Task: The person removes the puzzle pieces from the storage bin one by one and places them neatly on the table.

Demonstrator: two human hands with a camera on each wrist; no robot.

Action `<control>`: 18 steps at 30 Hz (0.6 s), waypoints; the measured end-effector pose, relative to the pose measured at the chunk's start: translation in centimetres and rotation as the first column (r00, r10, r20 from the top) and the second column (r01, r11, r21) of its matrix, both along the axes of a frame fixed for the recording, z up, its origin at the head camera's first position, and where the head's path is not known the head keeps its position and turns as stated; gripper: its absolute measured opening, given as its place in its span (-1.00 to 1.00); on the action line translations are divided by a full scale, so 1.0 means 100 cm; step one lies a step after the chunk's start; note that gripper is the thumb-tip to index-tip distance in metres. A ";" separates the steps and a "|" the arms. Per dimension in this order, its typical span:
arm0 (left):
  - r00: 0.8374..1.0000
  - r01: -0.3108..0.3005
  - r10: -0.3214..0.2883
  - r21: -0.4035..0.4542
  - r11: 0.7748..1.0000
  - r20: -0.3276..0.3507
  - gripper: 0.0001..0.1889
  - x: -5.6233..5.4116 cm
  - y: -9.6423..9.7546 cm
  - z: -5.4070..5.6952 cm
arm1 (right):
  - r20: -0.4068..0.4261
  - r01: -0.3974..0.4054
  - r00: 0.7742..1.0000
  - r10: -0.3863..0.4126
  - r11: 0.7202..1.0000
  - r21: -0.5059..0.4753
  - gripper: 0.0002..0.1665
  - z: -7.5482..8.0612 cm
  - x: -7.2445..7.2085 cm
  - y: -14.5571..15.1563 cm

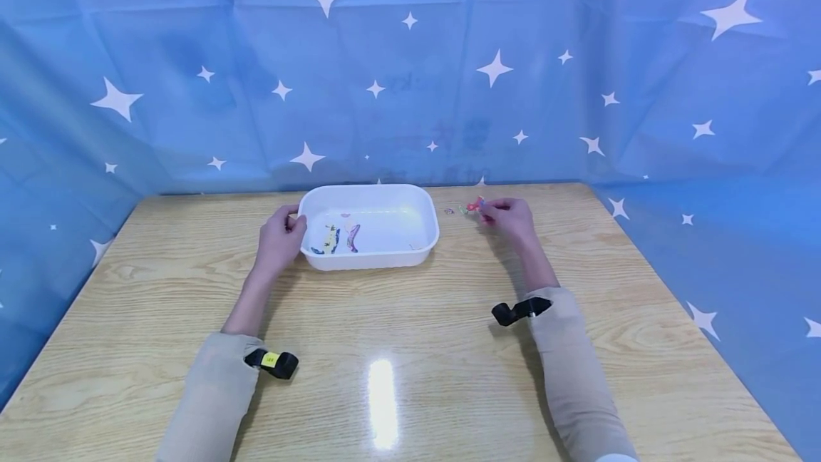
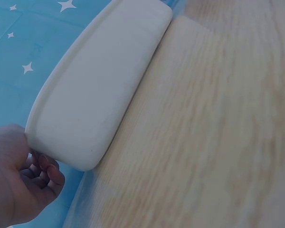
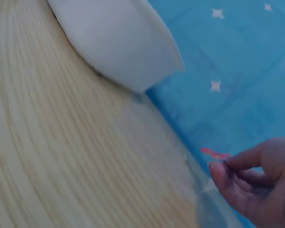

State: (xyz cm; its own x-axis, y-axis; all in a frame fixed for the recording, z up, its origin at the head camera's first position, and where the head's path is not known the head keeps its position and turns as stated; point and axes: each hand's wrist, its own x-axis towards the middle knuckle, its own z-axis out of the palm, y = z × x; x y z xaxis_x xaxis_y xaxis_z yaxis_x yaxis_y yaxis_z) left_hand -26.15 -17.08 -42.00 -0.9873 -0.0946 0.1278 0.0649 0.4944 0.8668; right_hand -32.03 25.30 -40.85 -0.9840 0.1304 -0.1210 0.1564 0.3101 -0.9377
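Note:
A white plastic tub [image 1: 372, 261] stands near the table's back edge. My left hand [image 1: 280, 242] grips its left end, thumb at the rim and fingers curled at the outer wall; in the left wrist view the hand [image 2: 19, 183] holds that corner from outside. To the right of the tub, my right hand [image 1: 511, 218] pinches a small flat red piece [image 1: 473, 206] between thumb and fingertips. The red piece [image 3: 213, 153] sticks out past the fingertips in the right wrist view. Inside the tub lie a yellow-and-blue cutout [image 1: 331, 239] and a purple-pink one [image 1: 353, 237].
Between the tub and my right hand, a tiny multicoloured piece [image 1: 449, 211] and a small green piece [image 1: 462, 210] lie on the wooden table [image 1: 442, 319]. A blue star-patterned cloth [image 1: 410, 91] hangs behind the table and along its sides.

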 end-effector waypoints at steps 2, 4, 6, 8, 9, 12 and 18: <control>1.000 -0.002 0.002 0.000 1.000 0.004 -0.54 0.000 0.000 0.000 | 0.015 0.028 1.000 -0.027 0.999 -0.024 -0.63 -0.005 -0.002 0.005; 1.000 -0.004 0.004 -0.002 1.000 0.009 -0.54 0.000 0.000 0.000 | 0.015 0.052 0.999 -0.052 0.998 -0.031 -0.64 -0.008 -0.004 0.008; 1.000 -0.003 0.003 -0.002 1.000 0.009 -0.54 0.001 -0.001 0.001 | 0.007 0.064 0.998 -0.064 0.998 -0.027 -0.63 -0.011 -0.005 0.010; 1.000 -0.003 0.003 0.000 1.000 0.005 -0.54 0.001 -0.001 0.001 | -0.008 0.070 0.998 -0.069 0.998 0.006 -0.65 -0.013 -0.007 0.011; 1.000 -0.003 0.003 0.000 1.000 0.004 -0.54 0.001 -0.001 0.001 | -0.017 0.069 0.997 -0.069 0.997 0.018 -0.66 -0.014 -0.008 0.012; 1.000 -0.002 0.002 -0.001 1.000 -0.002 -0.54 0.001 -0.001 0.001 | -0.035 0.074 0.997 -0.073 0.997 0.039 -0.68 -0.016 -0.012 0.011; 1.000 0.004 -0.004 0.000 1.000 0.000 -0.54 0.000 -0.001 0.000 | -0.018 0.108 0.994 -0.107 0.993 0.043 -0.70 -0.020 -0.017 0.012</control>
